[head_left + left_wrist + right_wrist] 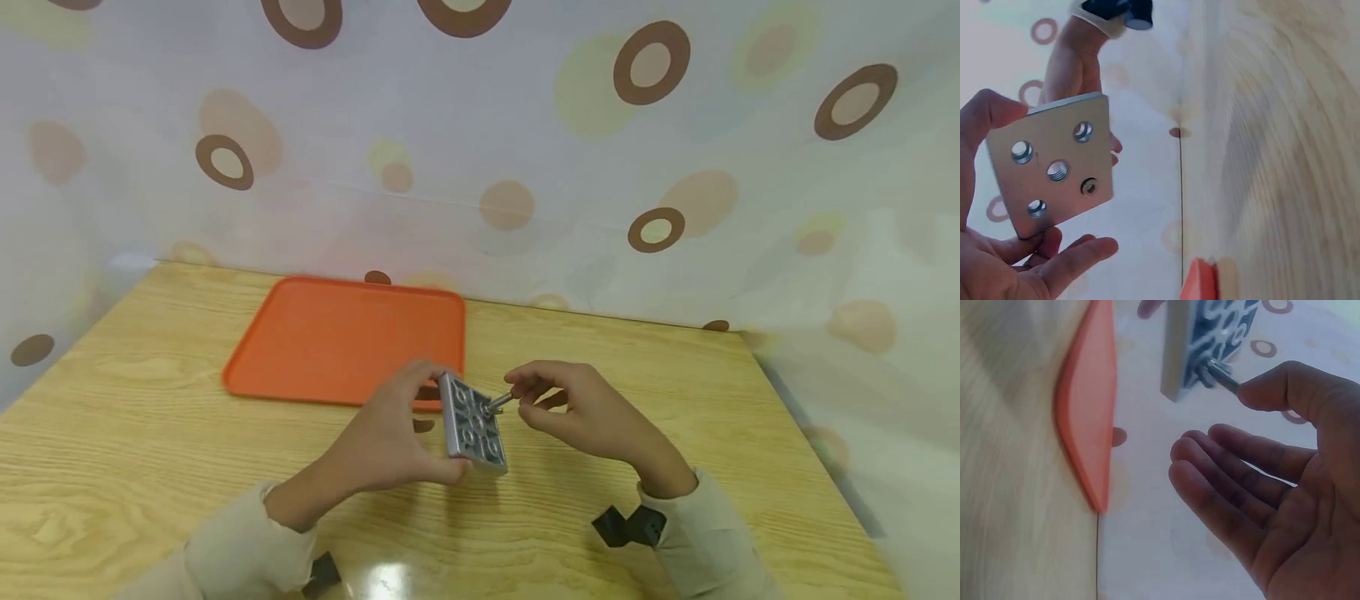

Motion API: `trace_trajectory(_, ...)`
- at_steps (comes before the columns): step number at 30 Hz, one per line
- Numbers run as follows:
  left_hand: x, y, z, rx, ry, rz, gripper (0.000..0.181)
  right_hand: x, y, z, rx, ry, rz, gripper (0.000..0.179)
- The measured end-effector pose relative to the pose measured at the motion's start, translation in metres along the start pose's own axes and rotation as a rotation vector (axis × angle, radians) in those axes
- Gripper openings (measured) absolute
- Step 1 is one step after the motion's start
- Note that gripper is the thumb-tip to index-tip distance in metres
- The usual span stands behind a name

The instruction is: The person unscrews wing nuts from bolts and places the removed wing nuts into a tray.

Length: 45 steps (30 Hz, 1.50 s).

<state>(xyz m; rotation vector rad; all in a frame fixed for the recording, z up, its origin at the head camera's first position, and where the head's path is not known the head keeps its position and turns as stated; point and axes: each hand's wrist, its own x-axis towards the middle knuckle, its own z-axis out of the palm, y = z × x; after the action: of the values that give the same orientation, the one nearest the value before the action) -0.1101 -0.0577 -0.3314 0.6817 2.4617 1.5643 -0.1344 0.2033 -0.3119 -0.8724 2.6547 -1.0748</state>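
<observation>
My left hand [390, 433] grips a square metal plate [457, 443] by its edges, raised over the table and tilted. In the head view its ribbed side, with round bosses, faces right. The left wrist view shows the smooth side of the plate [1035, 178] with several holes, one of them filled. A slim metal rod [500, 402] sticks out of the ribbed side towards my right hand [592, 408]. In the right wrist view one fingertip [1257, 394] overlaps the free end of the rod [1225, 378], while the other fingers lie loosely bent and apart from it.
An orange tray [352, 342] lies at the back left of the wooden table [637, 367], partly behind my left hand. Patterned sheeting [450, 108] rises behind the table and along its sides. A black device [630, 527] sits at my right cuff.
</observation>
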Motion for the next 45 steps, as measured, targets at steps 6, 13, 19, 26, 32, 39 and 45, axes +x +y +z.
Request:
trace_trajectory(6,0.003,-0.006,-0.002,-0.344,-0.043,-0.029,0.074,0.008,-0.005,0.005,0.069,0.004,-0.021,0.032)
trace_trajectory(13,0.005,-0.009,-0.002,-0.371,0.04,0.106,0.083,0.014,-0.005,0.014,0.108,0.049,-0.054,0.028)
trace_trajectory(19,0.008,-0.011,-0.004,-0.397,0.046,0.201,0.077,0.014,-0.003,0.015,0.092,0.098,-0.062,0.024)
trace_trajectory(26,0.012,-0.018,-0.001,-0.456,0.013,0.255,0.078,0.017,-0.002,0.02,0.141,0.085,-0.086,0.023)
trace_trajectory(32,0.012,-0.022,0.002,-0.482,-0.007,0.266,0.075,0.022,-0.002,0.027,0.168,0.054,-0.125,0.023)
trace_trajectory(39,0.01,-0.022,0.002,-0.474,-0.027,0.262,0.074,0.023,-0.003,0.032,0.181,0.046,-0.167,0.02)
trace_trajectory(45,0.011,-0.022,0.002,-0.471,-0.034,0.257,0.075,0.022,-0.004,0.032,0.175,0.062,-0.196,0.018)
